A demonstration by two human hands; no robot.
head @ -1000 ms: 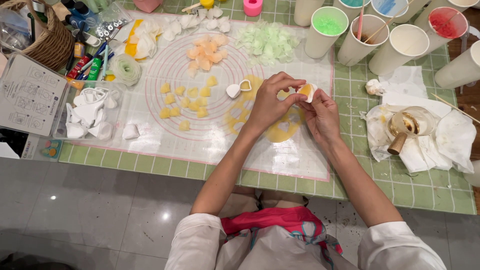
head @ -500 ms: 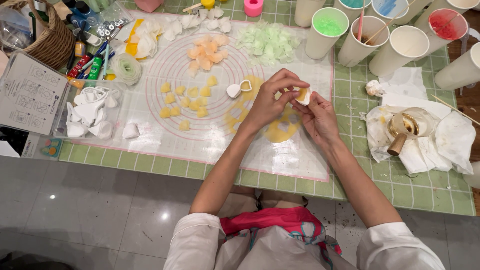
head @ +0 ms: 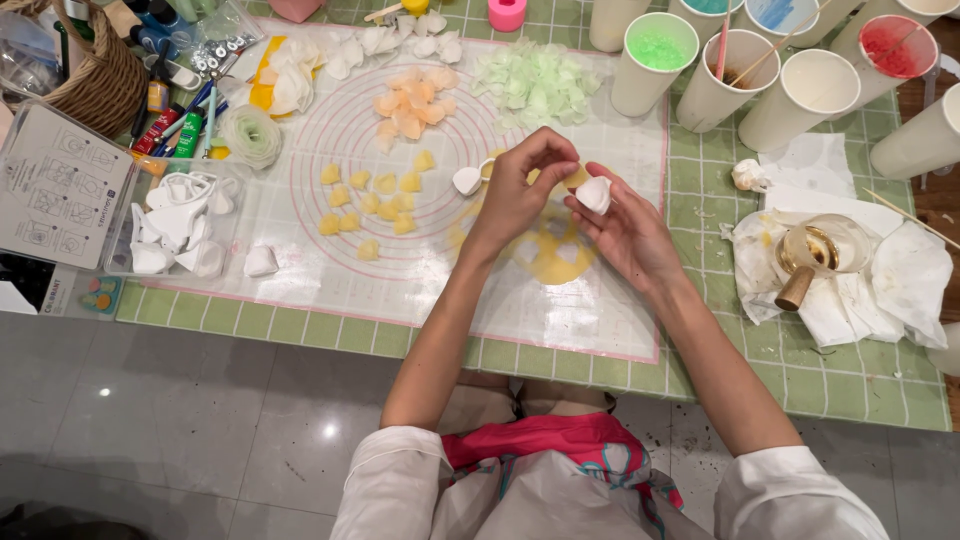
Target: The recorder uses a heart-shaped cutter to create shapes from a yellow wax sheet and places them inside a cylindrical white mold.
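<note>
Head view: fingers (head: 548,150) of the left hand (head: 515,195) curl together, their tips pinching a yellow piece (head: 575,178) at the top edge of a white heart cutter (head: 594,193); fingers of the right hand (head: 632,235) are clamped on that cutter from below, thumb along its side. Both hands hover above a clear mat (head: 420,280) printed with red rings, over a flattened yellow sheet (head: 558,262) with heart-shaped holes. A second white cutter (head: 467,180) lies on the mat just left of the left hand. Yellow hearts (head: 368,195) lie in rows to the left of it; orange pieces (head: 412,100) sit behind them, pale green pieces (head: 535,85) behind the hands. The mat lies on a green checked counter (head: 800,380). Paper cups (head: 655,50) stand along the far edge, some holding green, red or blue colour. Right of the hands, crumpled white paper (head: 900,280) carries a small glass dish (head: 820,250). At far left, a clear box (head: 180,225) holds more white cutters, beside a wicker basket (head: 95,70).
</note>
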